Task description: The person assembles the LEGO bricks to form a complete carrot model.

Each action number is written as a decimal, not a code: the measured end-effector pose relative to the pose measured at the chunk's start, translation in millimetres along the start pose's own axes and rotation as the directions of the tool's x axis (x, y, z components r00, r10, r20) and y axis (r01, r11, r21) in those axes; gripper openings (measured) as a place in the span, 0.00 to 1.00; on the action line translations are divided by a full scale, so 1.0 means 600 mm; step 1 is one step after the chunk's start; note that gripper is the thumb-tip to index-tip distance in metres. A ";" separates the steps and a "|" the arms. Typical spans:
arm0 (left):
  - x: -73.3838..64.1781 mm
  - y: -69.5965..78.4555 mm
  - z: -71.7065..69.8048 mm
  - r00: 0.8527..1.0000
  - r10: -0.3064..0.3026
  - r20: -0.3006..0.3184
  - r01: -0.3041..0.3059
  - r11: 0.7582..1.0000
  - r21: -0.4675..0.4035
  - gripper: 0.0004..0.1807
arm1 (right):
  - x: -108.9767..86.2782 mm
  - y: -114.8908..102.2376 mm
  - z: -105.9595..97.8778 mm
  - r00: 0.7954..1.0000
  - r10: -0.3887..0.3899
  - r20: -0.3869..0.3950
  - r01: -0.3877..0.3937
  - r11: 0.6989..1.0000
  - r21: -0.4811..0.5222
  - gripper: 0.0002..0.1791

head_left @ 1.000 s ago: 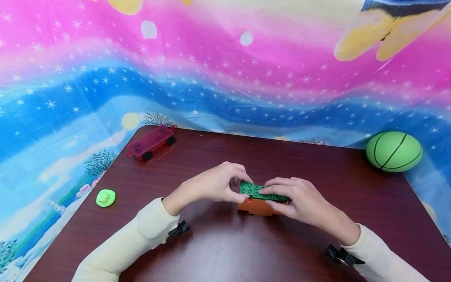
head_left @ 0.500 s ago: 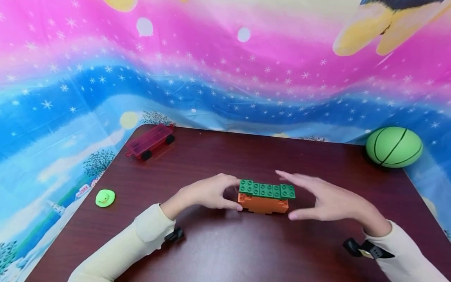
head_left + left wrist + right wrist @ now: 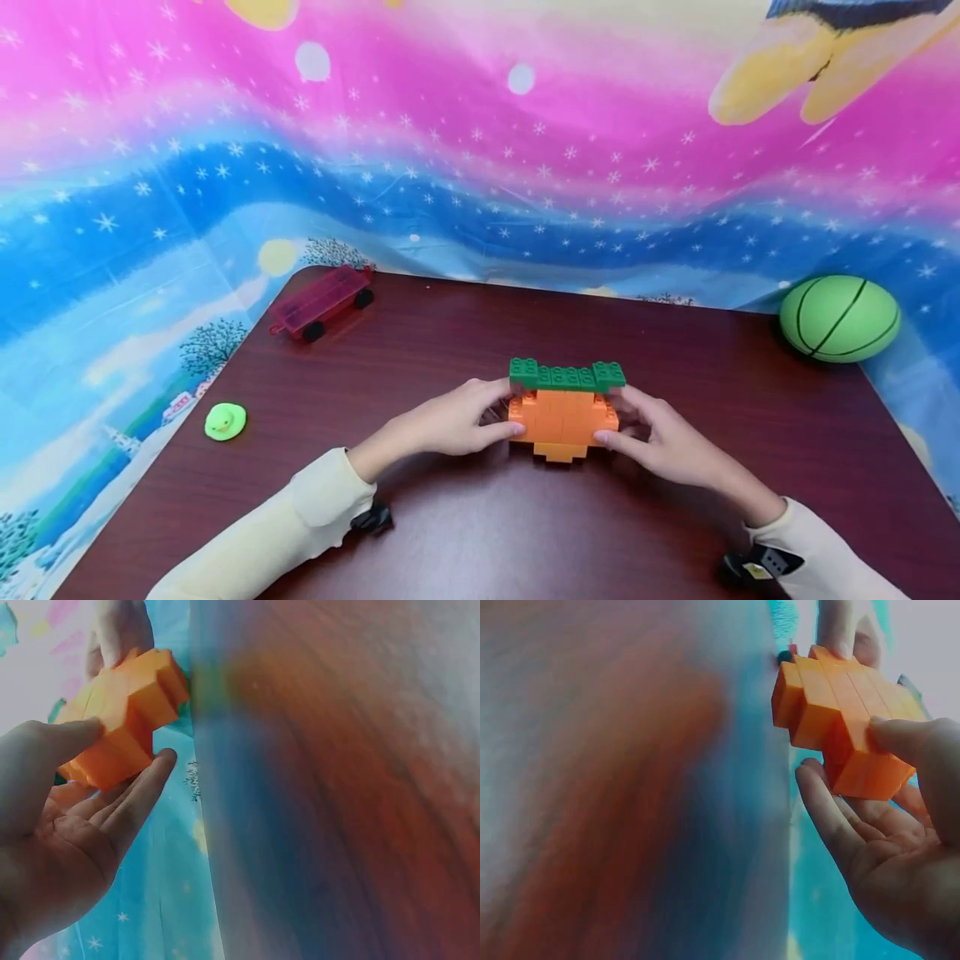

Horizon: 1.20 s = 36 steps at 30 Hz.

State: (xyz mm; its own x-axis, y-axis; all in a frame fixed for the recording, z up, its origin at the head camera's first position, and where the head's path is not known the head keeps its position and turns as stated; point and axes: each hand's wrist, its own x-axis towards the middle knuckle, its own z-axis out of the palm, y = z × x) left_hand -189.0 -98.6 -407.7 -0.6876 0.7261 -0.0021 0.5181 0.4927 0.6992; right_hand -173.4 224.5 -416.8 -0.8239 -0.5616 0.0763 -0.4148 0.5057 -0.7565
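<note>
Both hands hold a toy-brick model (image 3: 564,417) between them, its orange stepped body topped by a row of green studded bricks (image 3: 567,377). My left hand (image 3: 457,421) pinches the left end, thumb on the front face and the other fingers behind. At the opposite end my right hand (image 3: 667,442) grips in the same way. The left wrist view shows the orange bricks (image 3: 112,712) between thumb and fingers. In the right wrist view the model's stepped underside (image 3: 840,720) appears off the table, with the right thumb pressing its face. The fingers behind the model are partly hidden in the head view.
A clear pink toy trailer (image 3: 324,304) with black wheels stands at the table's back left corner. Nearer on the left lies a small green duck toy (image 3: 225,422). A green ball (image 3: 838,320) sits at the back right edge. A printed cloth (image 3: 480,167) hangs behind the brown table (image 3: 480,533).
The right hand came off the green top, opened wide to the right, then took the model's right end. Both hands have tipped the model so its orange face shows more.
</note>
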 end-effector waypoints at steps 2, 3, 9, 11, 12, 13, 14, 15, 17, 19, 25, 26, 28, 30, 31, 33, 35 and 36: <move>-0.002 -0.002 -0.001 1.000 -0.004 -0.028 0.002 0.998 -0.061 0.25 | 0.001 -0.006 -0.002 1.000 0.006 -0.024 -0.005 0.999 0.040 0.34; -0.004 -0.001 -0.002 0.999 -0.014 -0.042 0.011 0.996 -0.089 0.27 | 0.002 -0.008 -0.003 1.000 -0.004 -0.029 0.006 0.998 0.065 0.39; -0.010 0.004 -0.009 0.991 -0.089 -0.100 0.060 0.964 -0.258 0.35 | 0.013 -0.020 -0.006 0.990 -0.121 -0.072 0.126 0.989 0.072 0.47; -0.012 0.005 -0.012 0.989 -0.091 -0.118 0.050 0.950 -0.309 0.35 | 0.018 -0.025 -0.007 0.983 -0.150 -0.105 0.151 0.988 0.001 0.44; -0.013 0.006 -0.014 0.988 -0.084 -0.130 0.039 0.946 -0.321 0.36 | 0.021 -0.027 -0.008 0.980 -0.156 -0.123 0.153 0.988 -0.034 0.43; -0.013 0.007 -0.016 0.987 -0.078 -0.140 0.029 0.946 -0.322 0.36 | 0.023 -0.028 -0.008 0.979 -0.156 -0.134 0.149 0.987 -0.061 0.43; -0.013 0.007 -0.018 0.987 -0.069 -0.148 0.018 0.946 -0.323 0.37 | 0.024 -0.030 -0.009 0.978 -0.153 -0.141 0.142 0.986 -0.084 0.43; -0.012 0.008 -0.020 0.986 -0.058 -0.154 0.007 0.948 -0.318 0.39 | 0.026 -0.032 -0.010 0.979 -0.146 -0.145 0.131 0.986 -0.106 0.43; -0.009 0.009 -0.023 0.985 -0.038 -0.166 -0.010 0.960 -0.281 0.41 | 0.028 -0.035 -0.013 0.982 -0.129 -0.141 0.111 0.985 -0.128 0.44; -0.004 0.008 -0.024 0.983 -0.024 -0.182 -0.013 0.980 -0.200 0.42 | 0.032 -0.036 -0.015 0.985 -0.115 -0.130 0.096 0.985 -0.146 0.44; 0.015 0.003 -0.023 0.966 0.028 -0.258 0.007 0.991 0.135 0.37 | 0.045 -0.033 -0.021 0.992 -0.073 -0.102 0.049 0.974 -0.220 0.42; 0.018 0.001 -0.023 0.965 0.026 -0.261 0.023 0.983 0.182 0.37 | 0.048 -0.031 -0.022 0.993 -0.069 -0.100 0.043 0.969 -0.243 0.42; 0.026 -0.001 -0.024 0.968 0.009 -0.250 0.056 0.966 0.251 0.36 | 0.053 -0.024 -0.025 0.993 -0.066 -0.093 0.037 0.959 -0.280 0.40; 0.035 -0.003 -0.025 0.976 -0.028 -0.218 0.092 0.953 0.288 0.37 | 0.059 -0.015 -0.029 0.994 -0.063 -0.086 0.033 0.949 -0.313 0.40; 0.040 -0.005 -0.026 0.979 -0.050 -0.200 0.110 0.946 0.304 0.38 | 0.063 -0.010 -0.030 0.995 -0.061 -0.078 0.032 0.945 -0.325 0.39; 0.051 -0.010 -0.026 0.983 -0.094 -0.159 0.141 0.938 0.318 0.39 | 0.070 0.000 -0.033 0.997 -0.050 -0.055 0.029 0.942 -0.335 0.39; 0.061 -0.016 -0.024 0.984 -0.136 -0.118 0.168 0.926 0.338 0.40 | 0.078 0.010 -0.033 0.999 -0.037 -0.028 0.025 0.935 -0.354 0.38; 0.066 -0.020 -0.023 0.983 -0.151 -0.103 0.178 0.920 0.348 0.39 | 0.082 0.015 -0.032 0.999 -0.029 -0.014 0.022 0.933 -0.359 0.38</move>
State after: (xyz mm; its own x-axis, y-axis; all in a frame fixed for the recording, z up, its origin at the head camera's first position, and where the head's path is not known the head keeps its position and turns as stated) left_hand -229.2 -82.6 -406.5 -0.8067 0.5900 -0.0344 0.5315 0.7497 0.3944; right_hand -224.9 214.4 -407.5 -0.8169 -0.5667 0.1071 -0.5438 0.6949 -0.4706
